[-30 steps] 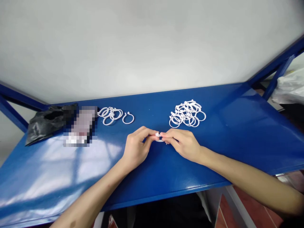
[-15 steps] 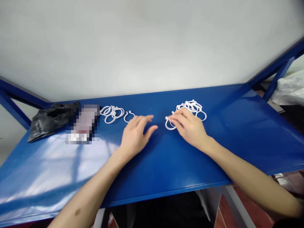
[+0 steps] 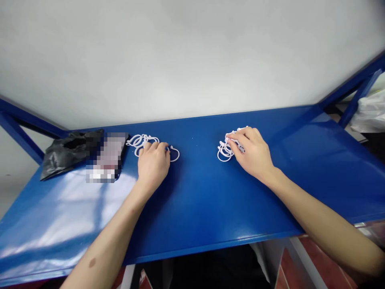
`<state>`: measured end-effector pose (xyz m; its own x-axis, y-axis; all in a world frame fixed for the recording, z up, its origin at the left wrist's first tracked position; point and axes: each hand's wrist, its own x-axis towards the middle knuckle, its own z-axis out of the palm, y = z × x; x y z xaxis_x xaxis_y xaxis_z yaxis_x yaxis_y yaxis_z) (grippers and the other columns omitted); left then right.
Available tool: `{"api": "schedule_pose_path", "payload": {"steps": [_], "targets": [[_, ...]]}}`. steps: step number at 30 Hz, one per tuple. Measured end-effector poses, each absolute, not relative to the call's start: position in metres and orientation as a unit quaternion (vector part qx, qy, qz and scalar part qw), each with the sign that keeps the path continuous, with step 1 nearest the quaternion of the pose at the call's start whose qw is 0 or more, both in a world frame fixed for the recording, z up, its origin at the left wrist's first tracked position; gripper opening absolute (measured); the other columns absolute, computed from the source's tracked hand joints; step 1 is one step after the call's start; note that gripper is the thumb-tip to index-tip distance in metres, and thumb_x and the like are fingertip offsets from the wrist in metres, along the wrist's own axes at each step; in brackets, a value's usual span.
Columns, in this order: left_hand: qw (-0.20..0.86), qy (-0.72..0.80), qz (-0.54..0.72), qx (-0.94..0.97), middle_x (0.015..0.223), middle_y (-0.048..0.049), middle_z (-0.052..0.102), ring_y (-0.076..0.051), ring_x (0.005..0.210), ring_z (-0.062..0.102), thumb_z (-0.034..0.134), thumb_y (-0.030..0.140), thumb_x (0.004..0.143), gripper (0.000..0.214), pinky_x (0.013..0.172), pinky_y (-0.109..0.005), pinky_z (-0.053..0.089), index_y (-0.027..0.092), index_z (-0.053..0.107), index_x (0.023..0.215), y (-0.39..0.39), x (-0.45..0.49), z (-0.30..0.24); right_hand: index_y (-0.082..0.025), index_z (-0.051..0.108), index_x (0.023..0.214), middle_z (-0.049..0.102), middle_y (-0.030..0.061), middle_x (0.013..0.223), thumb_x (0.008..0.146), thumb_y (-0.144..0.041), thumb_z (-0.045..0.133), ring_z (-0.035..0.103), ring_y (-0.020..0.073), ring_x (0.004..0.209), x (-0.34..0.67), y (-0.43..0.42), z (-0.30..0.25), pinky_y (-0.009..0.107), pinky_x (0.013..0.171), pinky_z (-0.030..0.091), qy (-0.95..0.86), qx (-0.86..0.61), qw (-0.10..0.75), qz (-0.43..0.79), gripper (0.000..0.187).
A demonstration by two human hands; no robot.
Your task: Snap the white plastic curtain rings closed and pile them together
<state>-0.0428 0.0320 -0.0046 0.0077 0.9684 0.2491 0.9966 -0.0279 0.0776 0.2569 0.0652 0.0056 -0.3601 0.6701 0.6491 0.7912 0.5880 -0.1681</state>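
Note:
My left hand [image 3: 153,162] rests on the blue table [image 3: 198,192] with its fingers bent. The fingertips sit at the edge of the left group of white plastic rings [image 3: 138,141]. A single white ring [image 3: 175,155] sticks out beside its index finger, and the hand seems pinched on it. My right hand [image 3: 252,151] lies over the right pile of white rings [image 3: 225,152], fingers curled onto the pile and closed on a ring there. Most of that pile is hidden under the hand.
A crumpled black plastic bag [image 3: 64,154] and a blurred-out flat object [image 3: 105,157] lie at the far left of the table. A white wall stands behind. Blue frame bars [image 3: 351,86] rise at the right, beside a white bag [image 3: 368,114].
One second ago both hands held one ring together at the table's middle. They have since parted: the left went left to the small group, the right went back to the large pile.

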Motion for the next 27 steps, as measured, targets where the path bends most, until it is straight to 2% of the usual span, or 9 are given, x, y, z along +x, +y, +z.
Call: {"api": "schedule_pose_path", "payload": {"steps": [4,8,13,18,23,27], "targets": [[0.015,-0.613,-0.207,-0.763,0.090,-0.0086,0.071,-0.027,0.088,0.061,0.053,0.020,0.095,0.022,0.086,-0.043,0.050,0.013,0.068,0.110,0.027,-0.028,-0.004,-0.019,0.069,0.109,0.071,0.0082,0.099,0.100,-0.025,0.058,0.065,0.0216,0.091,0.242,0.042,0.008,0.037,0.079,0.056,-0.862,-0.367,0.350,-0.010,0.016],[-0.027,-0.484,-0.292,-0.824,0.084,-0.0038,0.066,-0.021,0.083,0.059,0.056,0.017,0.095,0.013,0.078,-0.035,0.051,0.017,0.062,0.106,0.007,0.000,0.000,-0.019,0.062,0.114,0.072,0.0068,0.098,0.100,-0.037,0.060,0.068,0.0200,0.087,0.226,0.017,0.004,0.035,0.076,0.057,-0.876,-0.352,0.306,0.123,0.023],[-0.044,-0.405,-0.336,-0.849,0.084,-0.0027,0.067,-0.017,0.077,0.059,0.057,0.014,0.095,0.011,0.071,-0.029,0.051,0.018,0.058,0.104,-0.008,0.014,0.002,-0.020,0.058,0.102,0.071,0.0033,0.092,0.100,-0.026,0.057,0.068,0.0150,0.077,0.222,0.011,-0.004,0.028,0.068,0.055,-0.848,-0.361,0.309,0.236,0.006],[-0.087,-0.447,-0.325,-0.829,0.089,-0.0037,0.071,-0.018,0.084,0.064,0.060,0.020,0.096,0.020,0.075,-0.032,0.055,0.018,0.061,0.115,-0.005,0.008,-0.003,-0.021,0.062,0.102,0.072,0.0017,0.089,0.100,-0.026,0.060,0.067,0.0135,0.075,0.222,0.015,-0.004,0.027,0.068,0.055,-0.842,-0.325,0.342,0.261,0.006],[-0.182,-0.461,-0.344,-0.797,0.091,-0.0022,0.073,-0.014,0.082,0.067,0.061,0.022,0.097,0.009,0.073,-0.025,0.055,0.022,0.069,0.100,-0.005,0.008,0.002,-0.022,0.062,0.104,0.069,0.0004,0.085,0.100,-0.029,0.060,0.066,0.0126,0.072,0.221,0.013,-0.002,0.026,0.067,0.056,-0.836,-0.309,0.367,0.266,0.009],[-0.240,-0.475,-0.389,-0.752,0.089,-0.0009,0.074,-0.013,0.081,0.069,0.065,0.025,0.095,0.009,0.072,-0.023,0.056,0.024,0.074,0.099,-0.004,0.007,0.008,-0.021,0.062,0.107,0.070,0.0011,0.089,0.099,-0.023,0.061,0.065,0.0115,0.071,0.222,0.015,-0.001,0.025,0.065,0.056,-0.820,-0.299,0.410,0.263,0.009]]}}
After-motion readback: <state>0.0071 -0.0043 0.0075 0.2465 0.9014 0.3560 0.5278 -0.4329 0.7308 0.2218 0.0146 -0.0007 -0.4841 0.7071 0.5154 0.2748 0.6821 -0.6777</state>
